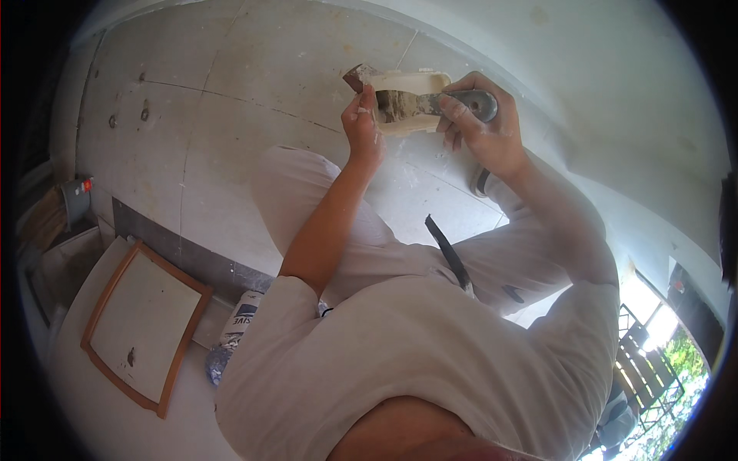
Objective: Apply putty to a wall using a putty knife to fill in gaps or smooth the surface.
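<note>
Closest, my pale shirt (pixel 438 338) fills the bottom of the frame and hides whatever lies beneath it. Beyond it, my light trousers (pixel 530 253) spread across the middle, with a dark strap (pixel 447 250) hanging over them; a shoe (pixel 482 183) shows only in part at centre right.

At upper centre, my right hand (pixel 490 132) is closed around the dark grey handle of a scraper (pixel 415 104), thumb along its top, fingers curled underneath and partly out of sight. The smeared blade points left, over a cream tray (pixel 415 80) whose middle it covers. My left hand (pixel 363 129) is at the tray's left end, thumb raised and fingers folded. A brown, crusted piece (pixel 359 76) sticks out just above the thumb; I cannot tell whether I grip that or the tray.

At lower left, a brown-framed panel (pixel 146 323) leans near a plastic bag (pixel 242 316) with dark printing, partly cut off by my sleeve. A grey container (pixel 77 200) at far left bears a red mark too small to read. Grey tiles (pixel 238 146) stretch across the upper left; at lower right, a slatted object (pixel 646 365) stands blurred against bright greenery (pixel 696 361).
</note>
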`<state>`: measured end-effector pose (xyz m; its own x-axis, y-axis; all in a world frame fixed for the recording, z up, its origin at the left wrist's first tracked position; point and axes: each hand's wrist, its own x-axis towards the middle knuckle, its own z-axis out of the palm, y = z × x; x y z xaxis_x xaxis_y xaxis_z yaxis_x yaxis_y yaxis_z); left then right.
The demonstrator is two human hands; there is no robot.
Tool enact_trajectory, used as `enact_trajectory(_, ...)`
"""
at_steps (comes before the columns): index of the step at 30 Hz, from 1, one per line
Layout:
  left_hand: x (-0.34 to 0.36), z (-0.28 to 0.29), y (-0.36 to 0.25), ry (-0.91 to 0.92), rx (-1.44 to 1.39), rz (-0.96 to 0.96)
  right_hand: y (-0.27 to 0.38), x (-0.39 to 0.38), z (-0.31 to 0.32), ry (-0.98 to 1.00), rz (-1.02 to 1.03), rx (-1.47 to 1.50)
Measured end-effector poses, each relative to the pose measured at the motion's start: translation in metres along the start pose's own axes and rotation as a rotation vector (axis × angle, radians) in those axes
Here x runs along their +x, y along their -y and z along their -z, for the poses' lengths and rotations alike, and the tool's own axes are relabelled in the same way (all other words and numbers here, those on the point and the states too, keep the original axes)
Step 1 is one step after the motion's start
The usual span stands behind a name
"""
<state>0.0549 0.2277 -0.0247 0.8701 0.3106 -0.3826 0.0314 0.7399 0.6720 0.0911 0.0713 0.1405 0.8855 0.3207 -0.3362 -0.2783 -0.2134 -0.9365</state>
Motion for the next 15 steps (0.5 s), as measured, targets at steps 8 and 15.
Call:
enact_trajectory(8, -0.004, -0.002, -0.001, -0.066, 0.079, -0.084, 0.001, -0.007, -0.009, 0.053, 0.149, -0.175)
enact_trajectory(15, -0.004, -0.001, -0.008, -0.079, 0.095, -0.063, -0.009, -0.005, -0.004, 0.251, 0.518, -0.555)
